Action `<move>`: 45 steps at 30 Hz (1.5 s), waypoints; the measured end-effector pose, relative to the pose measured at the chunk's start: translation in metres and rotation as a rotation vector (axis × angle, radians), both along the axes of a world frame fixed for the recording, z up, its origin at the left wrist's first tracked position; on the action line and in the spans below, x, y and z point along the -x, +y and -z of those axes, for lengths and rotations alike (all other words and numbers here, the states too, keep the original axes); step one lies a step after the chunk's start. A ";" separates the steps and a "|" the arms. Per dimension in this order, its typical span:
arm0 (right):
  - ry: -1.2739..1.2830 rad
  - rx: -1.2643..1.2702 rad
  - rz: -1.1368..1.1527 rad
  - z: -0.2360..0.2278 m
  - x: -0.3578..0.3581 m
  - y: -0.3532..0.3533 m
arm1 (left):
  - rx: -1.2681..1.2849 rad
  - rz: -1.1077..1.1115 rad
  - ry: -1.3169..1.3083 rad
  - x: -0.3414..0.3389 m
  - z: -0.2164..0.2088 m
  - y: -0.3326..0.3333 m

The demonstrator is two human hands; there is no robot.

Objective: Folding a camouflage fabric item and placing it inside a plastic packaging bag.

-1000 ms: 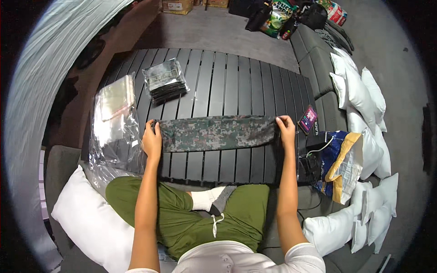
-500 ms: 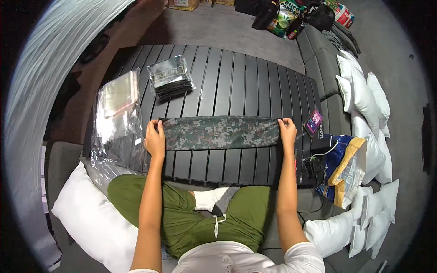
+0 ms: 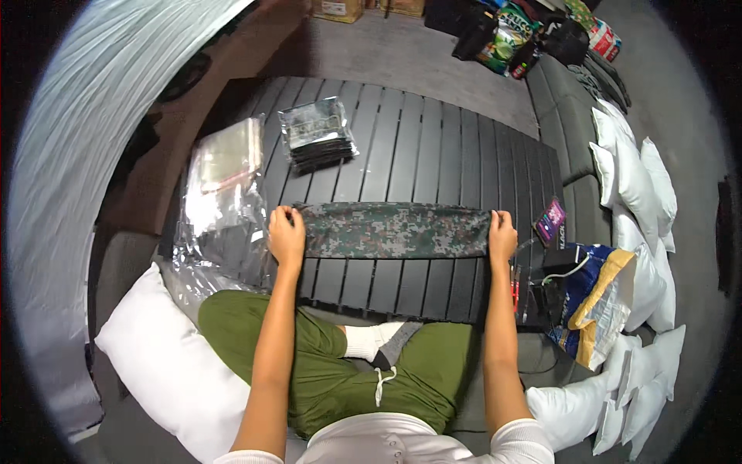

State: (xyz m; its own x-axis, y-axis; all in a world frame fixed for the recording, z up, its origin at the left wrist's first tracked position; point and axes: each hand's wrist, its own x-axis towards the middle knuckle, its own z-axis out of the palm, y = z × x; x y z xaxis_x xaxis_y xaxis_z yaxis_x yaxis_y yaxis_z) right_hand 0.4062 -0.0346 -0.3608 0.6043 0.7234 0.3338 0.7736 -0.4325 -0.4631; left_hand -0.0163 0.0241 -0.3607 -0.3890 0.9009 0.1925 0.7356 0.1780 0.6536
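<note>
A flat, long piece of digital-camouflage fabric (image 3: 398,230) in dark green, grey and brown lies stretched sideways across the black slatted table (image 3: 437,147). My left hand (image 3: 287,240) is closed at its left end, thumb and fingers pinching near the upper corner. At the opposite end my right hand (image 3: 502,237) pinches the upper right corner. Between the two hands the fabric looks smooth and taut, its long edges nearly straight. The exact grip of the fingertips is partly hidden by the hands themselves.
Beyond the fabric sits a stack of clear-wrapped dark packets (image 3: 318,138). Transparent plastic bags (image 3: 224,166) lie at the left. To the right are a phone (image 3: 549,222), a cable and a crumpled blue-and-gold bag (image 3: 595,305). White pillows (image 3: 170,359) flank me on both sides.
The whole view has shifted, so everything appears slightly farther right. Both hands still hold the fabric's ends, with little visible change in its place on the table.
</note>
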 end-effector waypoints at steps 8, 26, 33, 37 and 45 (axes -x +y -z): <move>0.004 0.111 -0.010 -0.003 0.002 0.007 | -0.064 -0.029 0.204 0.017 0.008 0.002; 0.559 -0.060 -0.396 -0.010 -0.022 0.009 | -0.176 0.289 0.325 -0.007 0.010 0.000; 0.480 0.001 -0.473 0.010 -0.041 0.000 | -0.171 0.290 0.390 -0.006 0.020 0.002; 0.714 -0.021 -0.510 0.007 -0.038 -0.005 | -0.186 0.285 0.425 0.001 0.023 0.001; 0.767 0.114 -0.595 -0.005 -0.034 -0.009 | -0.118 0.381 0.435 0.010 0.024 0.011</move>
